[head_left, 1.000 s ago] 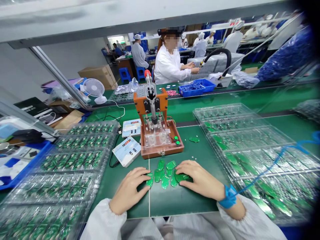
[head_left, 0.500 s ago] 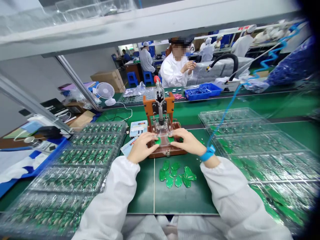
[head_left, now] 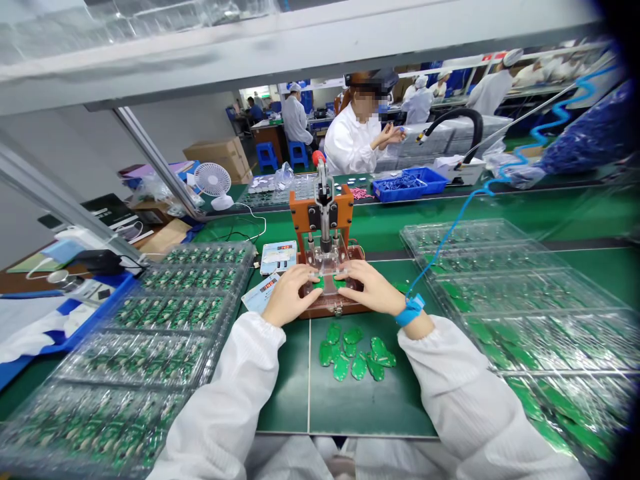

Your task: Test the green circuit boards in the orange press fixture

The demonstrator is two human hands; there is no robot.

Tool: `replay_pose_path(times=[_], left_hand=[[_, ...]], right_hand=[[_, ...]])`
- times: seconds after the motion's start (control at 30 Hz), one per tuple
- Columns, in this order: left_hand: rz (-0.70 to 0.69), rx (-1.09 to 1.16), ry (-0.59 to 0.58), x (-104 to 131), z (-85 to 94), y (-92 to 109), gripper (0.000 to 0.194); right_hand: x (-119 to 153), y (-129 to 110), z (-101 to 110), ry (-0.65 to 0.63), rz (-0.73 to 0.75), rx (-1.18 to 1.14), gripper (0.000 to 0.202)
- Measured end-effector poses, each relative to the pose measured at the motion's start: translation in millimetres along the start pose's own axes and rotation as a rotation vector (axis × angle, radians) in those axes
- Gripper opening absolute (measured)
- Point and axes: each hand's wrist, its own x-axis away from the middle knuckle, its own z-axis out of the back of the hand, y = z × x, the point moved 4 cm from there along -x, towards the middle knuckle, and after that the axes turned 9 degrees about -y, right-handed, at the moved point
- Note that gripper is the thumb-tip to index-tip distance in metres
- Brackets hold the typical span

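Green boards (head_left: 319, 283), one by each hand, are at the clamp fixture (head_left: 320, 309) at twelve o'clock; a second ago both hands were down at the loose pile (head_left: 341, 368), so the work seems to have passed from picking up to seating. Left hand (head_left: 287, 295) and right hand (head_left: 371, 287) keep thumb and fingertips apart around their boards, gripping or merely resting I cannot tell. From the pile, trays (head_left: 224, 327) sit at nine and three.
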Motion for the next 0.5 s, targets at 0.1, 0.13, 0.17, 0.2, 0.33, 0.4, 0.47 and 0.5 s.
replay_pose_path(times=[0.1,0.13,0.17,0.2,0.33,0.4,0.47,0.5], left_hand=[[-0.001,-0.016,0.165,9.8,2.9,11.7,0.018],[-0.009,-0.004,0.247,14.7,3.0,17.9,0.015],[-0.033,0.014,0.312,19.7,1.3,25.4,0.012],[-0.076,0.029,0.342,23.9,-2.6,33.9,0.009],[-0.322,0.010,0.193,31.4,-32.0,65.2,0.015],[-0.390,0.010,0.113,32.1,-43.9,70.1,0.022],[-0.407,0.024,0.067,32.1,-50.5,68.0,0.025],[-0.406,0.031,0.053,32.2,-52.1,65.8,0.025]], right_hand=[[3.0,-1.7,14.9,0.146,-0.035,-0.036,0.021],[2.3,-1.5,24.3,0.225,-0.059,-0.047,0.020],[0.0,-1.3,35.6,0.313,-0.085,-0.056,0.020],[-4.3,-1.7,48.3,0.399,-0.108,-0.065,0.020],[-49.4,-14.4,101.1,0.614,-0.067,-0.086,0.025],[-85.9,-26.5,123.0,0.634,0.042,-0.056,0.030],[-126.1,-33.7,138.5,0.599,0.043,-0.033,0.031],[-146.1,-34.9,143.2,0.548,-0.006,-0.049,0.029]])
